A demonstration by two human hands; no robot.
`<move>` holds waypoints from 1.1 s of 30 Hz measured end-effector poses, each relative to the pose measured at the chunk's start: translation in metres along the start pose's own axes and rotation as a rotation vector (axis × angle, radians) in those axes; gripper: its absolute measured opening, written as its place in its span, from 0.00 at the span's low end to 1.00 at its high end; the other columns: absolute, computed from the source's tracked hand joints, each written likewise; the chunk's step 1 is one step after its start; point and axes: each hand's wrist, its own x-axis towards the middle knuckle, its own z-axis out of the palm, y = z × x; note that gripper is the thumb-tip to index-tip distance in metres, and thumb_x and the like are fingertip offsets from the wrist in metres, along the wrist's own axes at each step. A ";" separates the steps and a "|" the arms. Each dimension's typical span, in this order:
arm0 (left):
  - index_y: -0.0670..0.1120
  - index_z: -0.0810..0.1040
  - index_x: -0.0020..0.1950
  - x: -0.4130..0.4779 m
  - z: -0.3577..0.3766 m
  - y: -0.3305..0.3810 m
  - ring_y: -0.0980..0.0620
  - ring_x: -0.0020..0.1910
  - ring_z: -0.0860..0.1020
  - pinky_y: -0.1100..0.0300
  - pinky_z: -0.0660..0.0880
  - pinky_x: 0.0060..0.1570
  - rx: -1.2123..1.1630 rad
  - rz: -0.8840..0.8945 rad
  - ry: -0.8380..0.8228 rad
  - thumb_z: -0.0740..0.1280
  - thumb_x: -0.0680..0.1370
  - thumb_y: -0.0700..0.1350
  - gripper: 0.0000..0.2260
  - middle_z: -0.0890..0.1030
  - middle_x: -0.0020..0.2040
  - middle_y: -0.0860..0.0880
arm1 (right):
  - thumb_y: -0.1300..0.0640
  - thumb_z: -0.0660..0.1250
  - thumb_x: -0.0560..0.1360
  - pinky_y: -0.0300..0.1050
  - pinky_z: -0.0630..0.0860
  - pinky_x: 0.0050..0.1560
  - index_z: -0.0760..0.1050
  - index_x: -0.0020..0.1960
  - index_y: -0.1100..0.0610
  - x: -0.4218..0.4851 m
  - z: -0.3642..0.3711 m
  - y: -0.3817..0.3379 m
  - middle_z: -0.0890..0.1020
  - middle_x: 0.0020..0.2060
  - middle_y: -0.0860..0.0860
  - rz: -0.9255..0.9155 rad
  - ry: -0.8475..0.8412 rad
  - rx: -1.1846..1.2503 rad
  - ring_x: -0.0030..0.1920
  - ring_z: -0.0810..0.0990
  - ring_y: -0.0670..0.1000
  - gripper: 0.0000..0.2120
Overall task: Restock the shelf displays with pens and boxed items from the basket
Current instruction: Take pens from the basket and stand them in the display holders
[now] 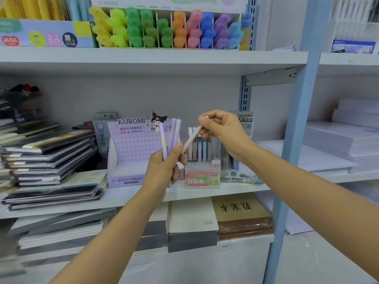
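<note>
Left hand (164, 166) and right hand (222, 130) raised, fingers curled, arms extended.

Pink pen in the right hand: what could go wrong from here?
1. The right hand pinches the pink pen only near its top end, so it may swing or slip on the way toward the pen holder.
2. The pen holder already has standing pens; the incoming tip could snag them.
3. The left hand holds a loose bundle of pens; one could slide out.
</note>
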 end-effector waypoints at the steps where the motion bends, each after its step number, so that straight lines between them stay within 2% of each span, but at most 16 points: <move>1: 0.36 0.80 0.50 -0.001 -0.003 0.001 0.55 0.19 0.63 0.65 0.61 0.18 -0.039 -0.018 0.032 0.68 0.76 0.54 0.19 0.77 0.34 0.48 | 0.65 0.68 0.76 0.38 0.80 0.39 0.78 0.49 0.64 0.000 -0.003 -0.001 0.83 0.37 0.57 0.007 0.025 0.036 0.34 0.81 0.49 0.03; 4: 0.43 0.83 0.44 -0.001 -0.010 0.005 0.57 0.19 0.60 0.66 0.59 0.17 -0.263 -0.047 0.116 0.73 0.68 0.50 0.11 0.74 0.34 0.46 | 0.66 0.69 0.75 0.38 0.81 0.40 0.78 0.49 0.64 -0.005 -0.009 -0.001 0.84 0.38 0.57 0.026 0.007 0.085 0.37 0.83 0.51 0.03; 6: 0.47 0.84 0.40 0.000 -0.013 0.008 0.57 0.18 0.58 0.66 0.58 0.17 -0.380 -0.028 0.169 0.74 0.69 0.45 0.02 0.71 0.30 0.48 | 0.65 0.71 0.72 0.38 0.81 0.40 0.78 0.47 0.63 -0.010 -0.010 0.000 0.85 0.38 0.57 0.060 -0.057 0.074 0.38 0.84 0.52 0.05; 7: 0.48 0.84 0.38 0.000 -0.014 0.009 0.56 0.18 0.58 0.66 0.58 0.17 -0.420 -0.006 0.199 0.74 0.70 0.43 0.02 0.71 0.30 0.49 | 0.64 0.72 0.71 0.39 0.81 0.40 0.78 0.47 0.63 -0.012 -0.009 0.000 0.85 0.38 0.58 0.085 -0.102 0.052 0.38 0.84 0.52 0.06; 10: 0.48 0.82 0.42 0.000 -0.011 0.014 0.57 0.18 0.58 0.65 0.57 0.17 -0.486 0.001 0.265 0.73 0.73 0.43 0.01 0.78 0.33 0.49 | 0.64 0.73 0.70 0.40 0.81 0.42 0.79 0.47 0.63 -0.020 -0.006 0.004 0.85 0.41 0.59 0.147 -0.244 -0.041 0.40 0.84 0.54 0.07; 12: 0.47 0.83 0.46 -0.002 -0.007 0.017 0.57 0.18 0.58 0.66 0.56 0.17 -0.496 -0.005 0.259 0.73 0.73 0.46 0.04 0.83 0.40 0.48 | 0.64 0.73 0.71 0.41 0.81 0.43 0.79 0.48 0.63 -0.025 -0.003 0.006 0.85 0.41 0.59 0.155 -0.345 -0.116 0.41 0.84 0.54 0.07; 15: 0.47 0.84 0.46 -0.003 -0.003 0.019 0.56 0.18 0.58 0.66 0.56 0.18 -0.423 0.013 0.223 0.73 0.69 0.49 0.09 0.76 0.38 0.46 | 0.62 0.72 0.74 0.41 0.81 0.44 0.79 0.49 0.65 -0.030 0.004 0.005 0.85 0.41 0.59 0.149 -0.434 -0.194 0.41 0.84 0.52 0.08; 17: 0.45 0.83 0.48 -0.003 -0.001 0.018 0.55 0.18 0.57 0.66 0.57 0.18 -0.322 0.030 0.184 0.73 0.72 0.48 0.09 0.69 0.35 0.45 | 0.58 0.69 0.76 0.42 0.81 0.43 0.79 0.51 0.64 -0.030 0.010 0.002 0.84 0.41 0.56 0.088 -0.338 -0.211 0.40 0.83 0.51 0.09; 20: 0.42 0.82 0.52 -0.005 0.002 0.017 0.55 0.20 0.59 0.65 0.60 0.19 -0.134 0.038 0.129 0.73 0.72 0.48 0.12 0.66 0.29 0.45 | 0.55 0.66 0.78 0.41 0.79 0.42 0.80 0.57 0.59 -0.023 0.017 -0.004 0.83 0.43 0.52 -0.010 -0.163 -0.202 0.43 0.80 0.48 0.11; 22: 0.43 0.83 0.51 -0.006 0.005 0.016 0.54 0.20 0.59 0.64 0.62 0.20 -0.048 0.043 0.093 0.73 0.73 0.48 0.11 0.66 0.23 0.49 | 0.53 0.66 0.78 0.38 0.78 0.43 0.81 0.56 0.55 -0.020 0.020 -0.006 0.84 0.43 0.48 -0.024 -0.170 -0.248 0.44 0.80 0.45 0.09; 24: 0.43 0.83 0.50 -0.006 0.007 0.015 0.54 0.20 0.60 0.64 0.62 0.20 -0.023 0.041 0.085 0.72 0.74 0.48 0.10 0.66 0.20 0.52 | 0.53 0.67 0.78 0.37 0.77 0.44 0.82 0.53 0.53 -0.017 0.021 -0.006 0.84 0.42 0.48 -0.005 -0.203 -0.285 0.43 0.80 0.44 0.07; 26: 0.44 0.83 0.51 -0.003 0.004 0.016 0.55 0.19 0.60 0.64 0.62 0.20 -0.014 0.037 0.110 0.71 0.75 0.51 0.11 0.69 0.21 0.52 | 0.55 0.66 0.78 0.38 0.76 0.41 0.81 0.51 0.55 -0.014 0.022 -0.006 0.83 0.38 0.49 -0.022 -0.173 -0.255 0.40 0.79 0.45 0.06; 27: 0.45 0.83 0.51 -0.002 0.002 0.016 0.56 0.19 0.61 0.64 0.63 0.20 -0.015 0.036 0.121 0.69 0.77 0.52 0.12 0.74 0.24 0.51 | 0.57 0.65 0.79 0.38 0.76 0.39 0.80 0.50 0.57 -0.011 0.021 -0.007 0.82 0.36 0.48 -0.043 -0.130 -0.210 0.37 0.78 0.44 0.06; 29: 0.47 0.83 0.52 0.001 -0.003 0.016 0.56 0.19 0.61 0.65 0.63 0.21 -0.031 0.023 0.125 0.64 0.80 0.53 0.12 0.82 0.36 0.51 | 0.61 0.63 0.80 0.38 0.76 0.36 0.78 0.50 0.60 -0.004 0.016 -0.011 0.81 0.36 0.49 -0.090 -0.004 -0.113 0.35 0.78 0.45 0.06; 30: 0.48 0.83 0.52 0.002 -0.005 0.015 0.56 0.20 0.61 0.65 0.63 0.21 -0.048 0.006 0.125 0.62 0.81 0.53 0.13 0.82 0.37 0.52 | 0.61 0.62 0.80 0.38 0.77 0.36 0.77 0.50 0.61 0.000 0.012 -0.013 0.80 0.36 0.50 -0.110 0.062 -0.087 0.34 0.78 0.46 0.05; 33: 0.48 0.81 0.52 0.003 -0.010 0.011 0.56 0.20 0.61 0.64 0.60 0.20 -0.105 -0.046 0.101 0.57 0.83 0.52 0.14 0.76 0.32 0.54 | 0.62 0.61 0.81 0.39 0.79 0.38 0.75 0.52 0.64 0.011 0.001 -0.011 0.81 0.39 0.54 -0.151 0.198 -0.136 0.35 0.79 0.46 0.06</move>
